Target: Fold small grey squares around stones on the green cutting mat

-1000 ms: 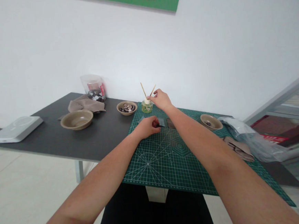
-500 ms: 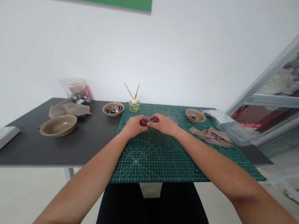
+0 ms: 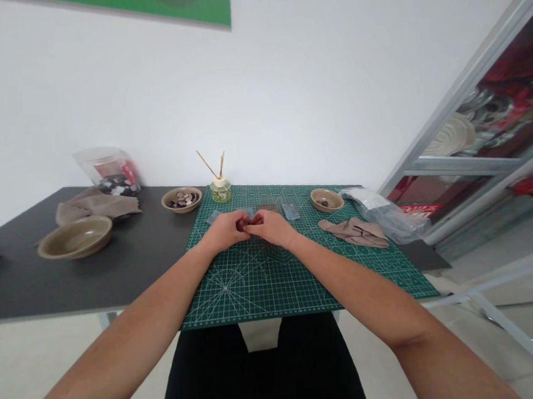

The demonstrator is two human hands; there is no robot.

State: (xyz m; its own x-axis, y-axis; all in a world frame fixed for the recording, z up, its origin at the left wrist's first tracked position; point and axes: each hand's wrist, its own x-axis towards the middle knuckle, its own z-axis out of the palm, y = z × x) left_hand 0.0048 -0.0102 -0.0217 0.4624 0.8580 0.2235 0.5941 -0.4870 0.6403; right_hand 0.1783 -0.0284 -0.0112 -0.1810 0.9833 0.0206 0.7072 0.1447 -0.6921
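Now right hand (image 3: 271, 227) away from reed diffuser (image 3: 221, 190), against left hand (image 3: 224, 231).

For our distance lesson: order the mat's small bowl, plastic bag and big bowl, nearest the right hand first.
From the right hand:
1. Small bowl, on the mat, just right.
2. Plastic bag, mat's right edge.
3. Big bowl, far left.

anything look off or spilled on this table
Nothing looks spilled or broken. One oddity: the green cutting mat sticks out past the front edge of the table, so its near strip hangs unsupported.
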